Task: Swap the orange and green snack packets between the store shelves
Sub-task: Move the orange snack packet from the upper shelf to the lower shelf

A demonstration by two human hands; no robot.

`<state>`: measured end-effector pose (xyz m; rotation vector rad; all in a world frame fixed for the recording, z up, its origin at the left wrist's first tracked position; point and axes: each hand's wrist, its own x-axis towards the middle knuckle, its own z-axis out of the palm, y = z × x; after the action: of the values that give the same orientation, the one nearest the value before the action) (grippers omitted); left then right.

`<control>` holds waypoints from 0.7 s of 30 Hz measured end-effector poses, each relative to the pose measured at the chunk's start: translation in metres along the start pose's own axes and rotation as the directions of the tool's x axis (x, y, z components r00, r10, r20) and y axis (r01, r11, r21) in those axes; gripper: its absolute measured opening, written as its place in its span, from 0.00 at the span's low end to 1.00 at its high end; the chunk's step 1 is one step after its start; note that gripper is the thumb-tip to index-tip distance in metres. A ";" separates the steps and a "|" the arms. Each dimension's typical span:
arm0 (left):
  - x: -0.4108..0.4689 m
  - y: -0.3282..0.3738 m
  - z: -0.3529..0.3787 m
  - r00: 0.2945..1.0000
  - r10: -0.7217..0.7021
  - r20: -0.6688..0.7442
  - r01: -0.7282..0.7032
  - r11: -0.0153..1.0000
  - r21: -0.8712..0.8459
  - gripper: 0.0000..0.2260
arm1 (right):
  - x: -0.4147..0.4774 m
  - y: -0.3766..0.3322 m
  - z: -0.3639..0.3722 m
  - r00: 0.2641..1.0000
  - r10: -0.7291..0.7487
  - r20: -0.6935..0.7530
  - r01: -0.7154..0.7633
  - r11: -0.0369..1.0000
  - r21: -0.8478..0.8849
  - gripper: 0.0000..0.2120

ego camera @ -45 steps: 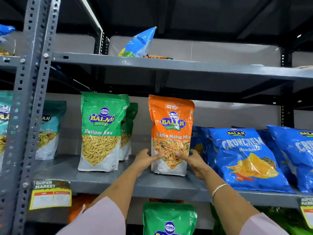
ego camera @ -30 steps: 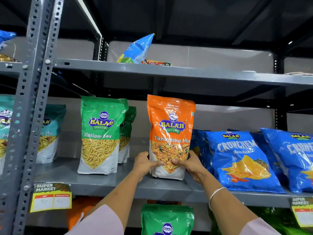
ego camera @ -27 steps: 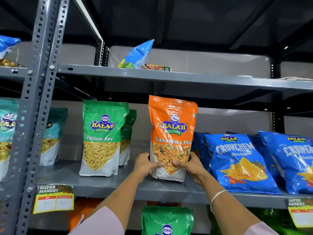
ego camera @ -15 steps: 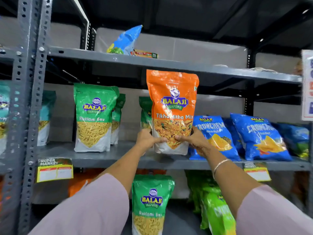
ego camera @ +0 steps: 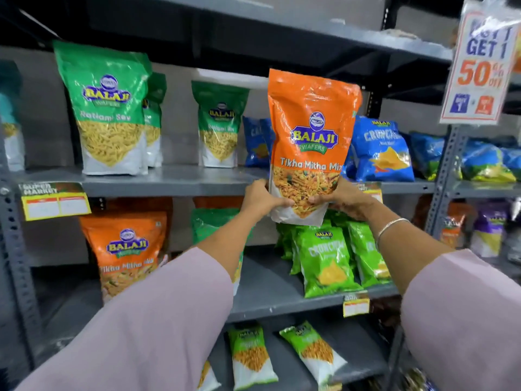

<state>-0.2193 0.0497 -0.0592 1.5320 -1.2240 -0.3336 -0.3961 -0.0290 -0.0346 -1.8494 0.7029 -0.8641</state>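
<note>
While both hands hold it, the orange packet [ego camera: 311, 142] stands upright in the air before the upper shelf [ego camera: 169, 180]. The left hand [ego camera: 260, 197] and right hand [ego camera: 344, 198] squeeze its bottom corners. Green packets [ego camera: 108, 108] stand on that shelf.

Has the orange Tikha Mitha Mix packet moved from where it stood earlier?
Yes. Both hands hold the orange packet off the middle shelf, out toward the camera; its bottom now hangs below that shelf's front edge, where earlier it stood on it.

Glossy plastic orange packet [ego camera: 311, 142], matt grey metal shelf [ego camera: 169, 180]
</note>
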 end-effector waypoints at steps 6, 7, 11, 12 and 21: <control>-0.028 -0.059 0.041 0.991 -0.131 0.031 0.130 0.991 0.017 0.33 | -0.018 0.065 0.008 0.998 0.056 0.038 -0.056 0.998 -0.020 0.33; -0.032 -0.072 0.048 0.988 -0.153 0.037 0.151 0.988 0.034 0.34 | -0.017 0.080 0.011 0.997 0.076 0.015 -0.076 0.997 -0.018 0.35; -0.047 -0.112 0.066 0.970 -0.235 0.068 0.232 0.971 0.052 0.32 | -0.015 0.139 0.029 0.984 0.177 -0.030 -0.177 0.984 -0.016 0.40; -0.049 -0.123 0.070 0.965 -0.250 0.078 0.245 0.967 0.066 0.32 | -0.014 0.153 0.033 0.980 0.197 -0.036 -0.198 0.980 -0.025 0.41; -0.027 -0.202 0.104 0.914 -0.402 0.057 0.390 0.908 0.151 0.32 | 0.020 0.246 0.057 0.945 0.325 -0.017 -0.325 0.945 0.022 0.45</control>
<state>-0.2043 -0.0119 -0.2786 1.9060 -1.0090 -0.5983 -0.3634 -0.1109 -0.2722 -1.6477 0.9780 -0.6708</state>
